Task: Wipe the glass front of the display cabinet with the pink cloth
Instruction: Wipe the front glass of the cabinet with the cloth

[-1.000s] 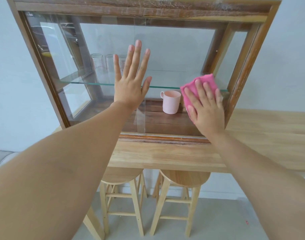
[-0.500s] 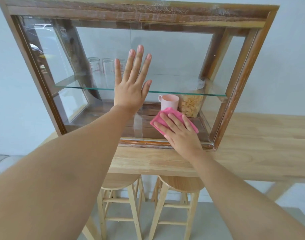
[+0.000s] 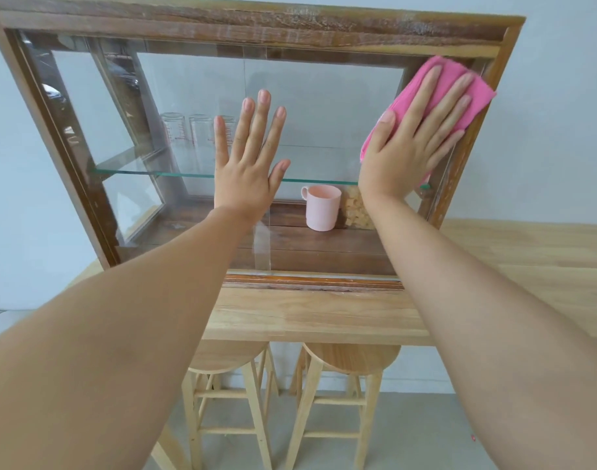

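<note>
at two o'clock on the display cabinet (image 3: 256, 25), my right hand (image 3: 412, 137) presses the pink cloth (image 3: 473, 93) flat-fingered to the glass front (image 3: 324, 106); left hand (image 3: 249, 164) splayed, apparently bracing the centre pane. i'd keep even pressure, overlapping strokes into the corner.

A pale pink mug (image 3: 321, 207) is being kept on the dark lower board, toward its right end, with a jar of yellowish pieces (image 3: 356, 212) just beside it. Clear measuring glasses (image 3: 185, 132) are being carried on the glass shelf (image 3: 138, 171), toward its left end. Two wooden stools (image 3: 344, 395) are being stored under the wooden table (image 3: 307, 313), near its front edge.
</note>
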